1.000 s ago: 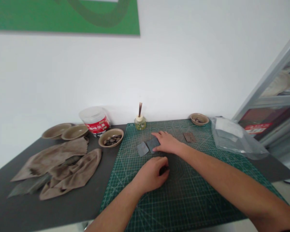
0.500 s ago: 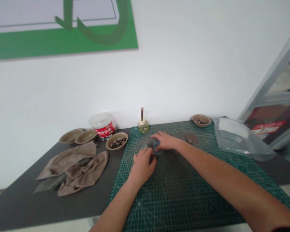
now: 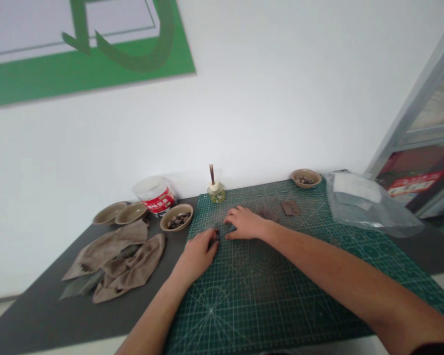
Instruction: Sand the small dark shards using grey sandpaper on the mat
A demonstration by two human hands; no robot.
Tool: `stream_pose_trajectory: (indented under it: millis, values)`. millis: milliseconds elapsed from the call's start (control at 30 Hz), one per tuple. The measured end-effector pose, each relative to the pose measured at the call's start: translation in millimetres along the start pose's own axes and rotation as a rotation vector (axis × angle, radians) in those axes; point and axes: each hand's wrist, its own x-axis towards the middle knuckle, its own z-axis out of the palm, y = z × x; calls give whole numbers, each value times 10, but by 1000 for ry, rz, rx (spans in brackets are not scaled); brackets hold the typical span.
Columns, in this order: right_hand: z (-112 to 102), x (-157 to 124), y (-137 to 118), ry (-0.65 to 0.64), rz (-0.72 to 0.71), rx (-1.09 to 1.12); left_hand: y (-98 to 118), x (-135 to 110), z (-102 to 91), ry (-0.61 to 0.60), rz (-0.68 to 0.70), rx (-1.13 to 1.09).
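My left hand (image 3: pixel 198 252) rests on the green cutting mat (image 3: pixel 244 291), its fingers curled around a small dark grey piece (image 3: pixel 217 235), mostly hidden. Just right of it, my right hand (image 3: pixel 244 223) bends over the mat with a flat blue-grey piece (image 3: pixel 230 229) showing between thumb and fingers. A small gap separates the two hands. Behind my right wrist lies a brown scrap (image 3: pixel 269 214), partly covered. Farther right, a flat brown square (image 3: pixel 290 208) lies alone on the mat.
Left are crumpled brown cloths (image 3: pixel 133 266), a bowl of small dark pieces (image 3: pixel 176 218), two more bowls (image 3: pixel 131 213) and a plastic jar (image 3: pixel 155 195). A reed diffuser (image 3: pixel 216 192) stands at the back. A bowl (image 3: pixel 306 178) and a plastic bag (image 3: pixel 366 202) sit right.
Both hands have shifted left on the mat. The blue-grey square, plainly visible under my right fingers before, is now mostly covered by that hand. The view has tilted slightly.
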Motion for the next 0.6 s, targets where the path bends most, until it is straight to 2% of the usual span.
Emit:
stream_pose_trajectory:
  millis: [167,300,400,500,600]
  values:
    - [-9,7,-102,79,33,70,-134,-48,-126,55,-58,-10]
    - [-123,24,-146,211,122,189,-65,-55,-153,125,-27,-123]
    - [-235,15,-130,297,205,319,103,28,-104,99,-57,-353]
    - [-302,-31,-108,353,278,433,329,189,-18,56,-34,-677]
    - [-296,-120,-96,504,389,598,551,362,69,-32,-67,-972]
